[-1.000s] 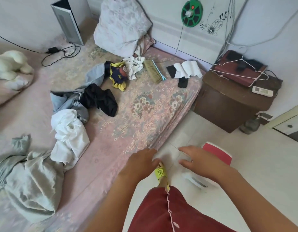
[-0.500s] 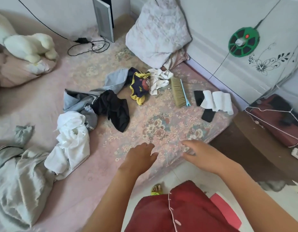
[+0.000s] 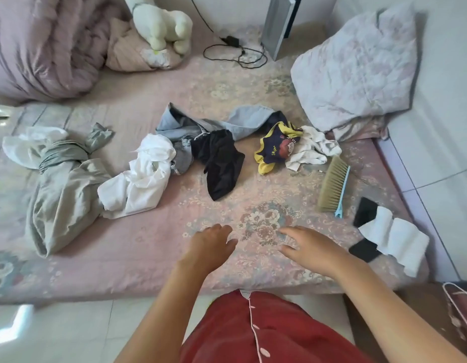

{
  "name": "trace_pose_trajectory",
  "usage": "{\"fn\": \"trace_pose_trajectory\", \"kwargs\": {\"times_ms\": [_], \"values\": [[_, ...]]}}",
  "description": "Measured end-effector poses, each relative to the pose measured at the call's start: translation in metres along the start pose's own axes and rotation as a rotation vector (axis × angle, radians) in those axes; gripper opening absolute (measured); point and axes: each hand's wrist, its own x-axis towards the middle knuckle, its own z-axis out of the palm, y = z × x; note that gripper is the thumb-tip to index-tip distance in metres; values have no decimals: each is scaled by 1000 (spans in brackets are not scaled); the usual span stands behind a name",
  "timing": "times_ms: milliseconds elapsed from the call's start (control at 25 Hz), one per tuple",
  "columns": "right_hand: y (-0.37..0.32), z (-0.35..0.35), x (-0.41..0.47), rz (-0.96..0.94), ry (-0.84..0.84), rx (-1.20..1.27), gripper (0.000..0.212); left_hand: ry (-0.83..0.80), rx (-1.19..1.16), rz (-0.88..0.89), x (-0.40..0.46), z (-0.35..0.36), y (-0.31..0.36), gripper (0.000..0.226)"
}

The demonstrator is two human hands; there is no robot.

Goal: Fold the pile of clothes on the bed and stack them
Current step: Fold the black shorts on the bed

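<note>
Both hands moved from floor to over bed (image 3: 148, 247) | left hand (image 3: 210, 244), right hand (image 3: 309, 247): fingers spread, empty | shirt (image 3: 275, 150) writing unreadable

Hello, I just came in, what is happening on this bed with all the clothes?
A person stands at the edge of the pink floral bed and reaches both bare hands over it. The left hand and the right hand are open, with relaxed fingers, and hold nothing. No garment is folded yet: the crumpled black garment, the white shirt, the light blue jeans and the grey cloth bundle lie scattered. A straw hand brush with a blue handle lies to the right.
</note>
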Motion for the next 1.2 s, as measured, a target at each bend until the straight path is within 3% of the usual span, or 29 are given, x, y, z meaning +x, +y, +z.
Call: {"fn": "trace_pose_trajectory", "kwargs": {"times_ms": [160,400,640,760,840,920,1080,1200], "values": [[27,-3,38,-144,-94,-103,49,-3,-148,-138,21,33,13,42],[65,57,166,-288,-143,-229,46,85,-99,-179,110,121,-33,54],[123,184,355,-450,129,-207,38,356,86,-293,268,270,-152,71],[152,227,432,-512,185,-370,56,446,32,-269,310,328,-192,64],[166,243,463,-460,309,-490,61,647,76,-229,322,353,-205,62],[170,249,476,-467,354,-539,64,746,122,-200,330,355,-211,63],[176,256,480,-494,396,-500,83,694,167,-252,339,352,-207,72],[178,261,467,-454,398,-479,85,639,144,-286,326,352,-197,84]]}}
